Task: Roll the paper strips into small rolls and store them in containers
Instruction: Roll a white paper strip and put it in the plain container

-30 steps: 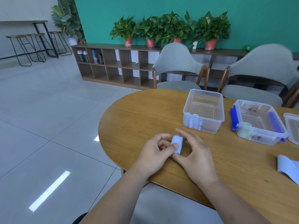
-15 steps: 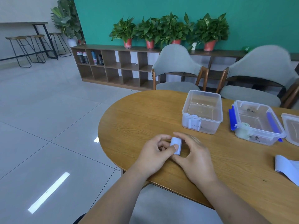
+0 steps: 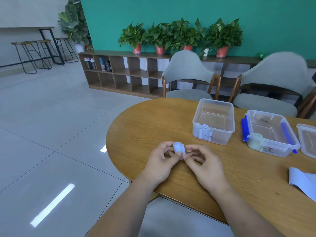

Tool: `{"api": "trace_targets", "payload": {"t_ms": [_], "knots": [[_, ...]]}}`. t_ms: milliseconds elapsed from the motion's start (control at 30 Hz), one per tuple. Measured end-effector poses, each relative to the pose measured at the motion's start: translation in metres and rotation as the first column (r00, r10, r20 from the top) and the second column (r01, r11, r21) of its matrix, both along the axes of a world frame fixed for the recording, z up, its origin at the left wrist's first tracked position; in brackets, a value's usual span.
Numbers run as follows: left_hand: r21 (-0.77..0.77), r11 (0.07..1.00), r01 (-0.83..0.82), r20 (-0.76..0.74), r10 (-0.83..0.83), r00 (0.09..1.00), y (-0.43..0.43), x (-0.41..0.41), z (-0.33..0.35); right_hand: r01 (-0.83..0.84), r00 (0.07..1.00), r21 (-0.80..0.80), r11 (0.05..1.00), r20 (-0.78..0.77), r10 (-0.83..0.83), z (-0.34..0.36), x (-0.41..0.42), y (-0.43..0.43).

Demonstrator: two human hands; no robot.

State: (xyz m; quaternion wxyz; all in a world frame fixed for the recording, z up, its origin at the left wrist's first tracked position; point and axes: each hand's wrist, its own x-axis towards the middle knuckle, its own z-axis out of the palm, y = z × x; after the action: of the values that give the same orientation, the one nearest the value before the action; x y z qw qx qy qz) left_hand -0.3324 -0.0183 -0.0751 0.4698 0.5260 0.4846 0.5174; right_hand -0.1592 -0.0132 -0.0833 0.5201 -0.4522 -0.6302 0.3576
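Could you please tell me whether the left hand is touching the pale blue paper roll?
Touching. In the head view the left hand pinches the paper roll between thumb and fingers, with no gap visible between them.

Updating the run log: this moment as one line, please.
step: rolling | left hand: pinches paper roll | right hand: pinches same roll | nearest clear container: rolls inside

Left hand (image 3: 159, 161) and right hand (image 3: 205, 164), fingers curled, pinch the paper roll (image 3: 178, 147) together.

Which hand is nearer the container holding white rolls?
Right. The right hand is just front-left of the container; the left hand lies farther left, beyond the paper roll.
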Motion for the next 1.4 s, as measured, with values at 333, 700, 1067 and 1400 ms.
{"api": "trace_targets", "payload": {"t_ms": [333, 700, 1067, 1400], "knots": [[0.026, 1.000, -0.005, -0.135, 0.008, 0.991, 0.000, 0.002, -0.001, -0.040, 0.999, -0.059, 0.997, -0.006, 0.040, -0.006, 0.003, 0.006], [-0.152, 0.988, -0.011, -0.028, 0.007, 1.000, 0.001, 0.011, 0.030, 0.016, 0.999, -0.001, 1.000, -0.030, -0.016, -0.001, 0.005, 0.002], [-0.506, 0.825, 0.253, 0.236, -0.149, 0.960, 0.031, 0.038, 0.072, 0.006, 0.999, 0.044, 0.999, -0.040, -0.004, 0.031, 0.038, 0.003], [-0.440, 0.841, 0.316, 0.153, -0.277, 0.949, 0.056, 0.068, 0.106, 0.012, 0.964, 0.139, 0.990, 0.262, -0.049, 0.079, 0.088, 0.021]]}}
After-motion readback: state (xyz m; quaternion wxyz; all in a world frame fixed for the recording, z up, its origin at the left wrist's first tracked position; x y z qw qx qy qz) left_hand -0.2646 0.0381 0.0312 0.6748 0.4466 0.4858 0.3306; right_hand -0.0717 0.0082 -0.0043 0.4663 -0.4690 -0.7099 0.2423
